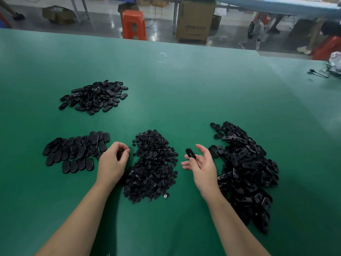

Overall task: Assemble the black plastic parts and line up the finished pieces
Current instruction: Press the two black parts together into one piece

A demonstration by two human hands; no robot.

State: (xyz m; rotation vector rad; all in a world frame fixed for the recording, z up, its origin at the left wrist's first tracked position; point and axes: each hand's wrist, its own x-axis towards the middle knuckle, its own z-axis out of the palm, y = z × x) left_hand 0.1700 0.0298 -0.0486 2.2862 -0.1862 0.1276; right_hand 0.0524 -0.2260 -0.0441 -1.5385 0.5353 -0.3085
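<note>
Green counter [184, 93] pretty much covered in black bits. Right hand [200, 163] hovering palm-up between the middle heap and the right one, fingers loosely spread, with one oval shell [190, 153] pinched between thumb and fingertips and tilted up on end. Left hand [113, 159] curled knuckles-up just beside the pile of small round discs [151, 167], fingertips bunched as if nipping a disc, though couldn't actually tell whether anything was in there. Both forearms reaching in from the near edge, wrists low, roughly mirrored either side of the disc pile.

Big loose heap of unassembled oval shells [245, 172] sitting toward the right edge. Lined-up finished pieces [73, 154] laid flat in rough rows toward the left edge, just beside the left hand. Another loose mound of oval pieces [96, 97] further back on the left, well apart from the rows.

Probably mid-assembly at that point: shell in one hand, disc being fetched by the other. Best bet for doing it well: turn the shell so the recessed side faces up, grab only a single disc (tiny and prone to sticking together), seat it square before pressing, then park it at the end of the row, same way round as its neighbours. Plenty left to go, judging by those heaps
</note>
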